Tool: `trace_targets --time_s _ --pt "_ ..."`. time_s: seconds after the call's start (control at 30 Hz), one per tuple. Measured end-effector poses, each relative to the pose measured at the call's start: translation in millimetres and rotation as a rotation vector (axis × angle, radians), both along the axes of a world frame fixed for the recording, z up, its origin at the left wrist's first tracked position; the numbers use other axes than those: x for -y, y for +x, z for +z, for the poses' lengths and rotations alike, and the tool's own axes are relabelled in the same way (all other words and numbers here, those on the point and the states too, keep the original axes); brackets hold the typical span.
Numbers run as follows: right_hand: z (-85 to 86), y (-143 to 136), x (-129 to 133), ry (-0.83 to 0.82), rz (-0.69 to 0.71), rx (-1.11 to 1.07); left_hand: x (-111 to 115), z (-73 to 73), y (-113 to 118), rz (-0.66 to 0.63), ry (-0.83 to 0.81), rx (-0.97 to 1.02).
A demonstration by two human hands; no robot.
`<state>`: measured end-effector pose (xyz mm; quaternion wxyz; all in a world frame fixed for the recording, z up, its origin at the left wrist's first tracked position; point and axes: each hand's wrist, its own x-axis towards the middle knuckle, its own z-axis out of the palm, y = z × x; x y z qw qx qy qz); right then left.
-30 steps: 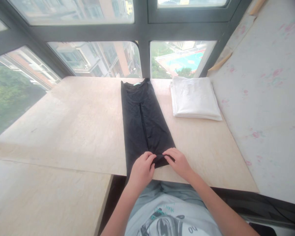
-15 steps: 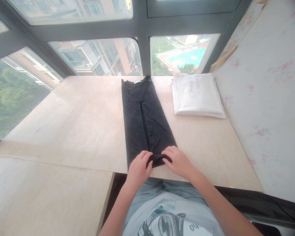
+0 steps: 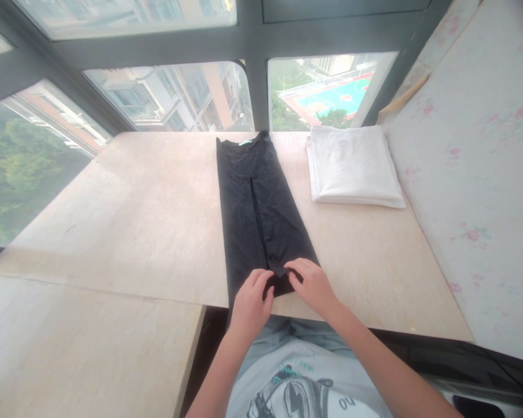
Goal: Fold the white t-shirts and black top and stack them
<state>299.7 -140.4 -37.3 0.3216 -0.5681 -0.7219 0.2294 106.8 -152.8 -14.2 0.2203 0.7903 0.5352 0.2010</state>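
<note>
A black shirt [image 3: 239, 215] lies lengthwise on the pale tabletop, its sides folded in so their edges meet along a middle line. Its round neckline with a small light label points at the window. At the near hem, my left hand [image 3: 253, 302] has its fingers curled over the fabric, thumb below. My right hand [image 3: 311, 284] pinches the hem just beside it, lifting a small fold between the two hands. Part of the hem is hidden behind the fingers.
A folded white cloth stack [image 3: 355, 165] lies at the back right. Dark window frames [image 3: 157, 52] rise behind the table [image 3: 157, 220], and a flowered wall [image 3: 470, 174] stands on the right. A lower-left table section [image 3: 91, 348] adjoins at a seam.
The view has shifted slightly. My fingertips have moved a little along the hem, and the raised fold between my hands has changed shape. The white stack stays put.
</note>
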Motion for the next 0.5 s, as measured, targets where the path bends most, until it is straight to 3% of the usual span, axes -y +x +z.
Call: trace_targets --time_s 0.1,0.23,0.5 --pt "-0.2 2 2 0.040 0.008 -0.057 -5 0.5 7 0.009 0.114 -0.073" --pt "-0.5 0 9 0.153 0.045 0.008 -14 1.0 18 -0.093 0.239 -0.087" --pt "-10.7 21 22 0.308 -0.058 0.136 -12 2.8 21 -0.046 0.250 0.090"
